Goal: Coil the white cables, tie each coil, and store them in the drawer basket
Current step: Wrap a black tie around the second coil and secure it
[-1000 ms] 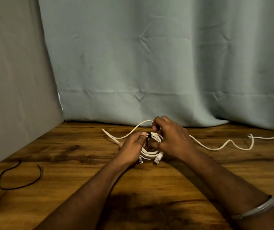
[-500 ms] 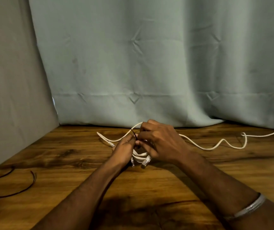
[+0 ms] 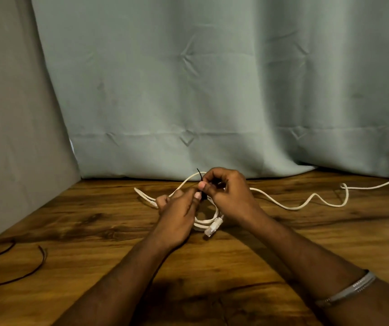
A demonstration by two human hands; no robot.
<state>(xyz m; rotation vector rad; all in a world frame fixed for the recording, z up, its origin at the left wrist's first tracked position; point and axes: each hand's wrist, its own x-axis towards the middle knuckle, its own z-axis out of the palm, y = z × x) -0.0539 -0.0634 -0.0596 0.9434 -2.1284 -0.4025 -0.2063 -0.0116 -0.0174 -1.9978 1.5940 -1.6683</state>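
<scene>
Both hands meet mid-table over a small coil (image 3: 206, 221) of flat white cable with a ridged plug (image 3: 213, 228) sticking out at 5 o'clock; the left hand (image 3: 177, 216) and right hand (image 3: 230, 195) each pinch a thin black tie (image 3: 200, 182) at the coil's 12 o'clock. A second white cable (image 3: 306, 202) snakes loose toward 3 o'clock on the glossy wood-grain table (image 3: 94, 220). A curved dark cord (image 3: 5, 267) lies at 8 o'clock, with a metal bangle (image 3: 351, 289) on the right wrist and a creased grey-green curtain (image 3: 212, 90) behind.
</scene>
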